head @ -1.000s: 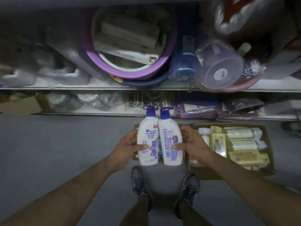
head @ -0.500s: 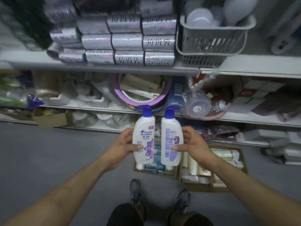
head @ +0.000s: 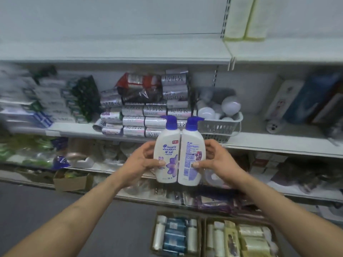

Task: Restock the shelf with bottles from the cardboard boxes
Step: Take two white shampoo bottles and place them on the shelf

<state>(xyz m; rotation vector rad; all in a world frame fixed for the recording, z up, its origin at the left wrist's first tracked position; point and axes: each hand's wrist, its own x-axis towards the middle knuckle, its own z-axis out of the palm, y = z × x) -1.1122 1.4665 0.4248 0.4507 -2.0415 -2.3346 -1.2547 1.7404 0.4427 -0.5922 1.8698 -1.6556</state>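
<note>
Within the last second the two bottles have been lifted from just above the boxes on the floor to the height of the shelving, and the view has been raised with them. The left bottle (head: 167, 151) is gripped by the left hand (head: 143, 160), whose fingers are wrapped round its side with the thumb across the label. The right bottle (head: 192, 154) is clasped in the same way by the right hand (head: 217, 158). Both bottles are held upright, pumps up and sides touching, in front of the shelves and not yet on any of them.

It is judged that picking is finished for this pair and placing comes next. The top shelf (head: 130, 51), now brought into view, is bare over most of its width and looks the likely spot.

Far behind the bottles the middle shelf (head: 259, 143) is crowded with stacked silver packs (head: 148, 115) and, to their right, a white basket (head: 220, 127) of bulbs, so little room is left there. Pale rolls (head: 243, 17) stand at the top shelf's right end. More bottles are left in the left box (head: 178, 213) and the right box (head: 232, 218), near on the floor. A clean reach upward is called for, clear of the shelf edge.
</note>
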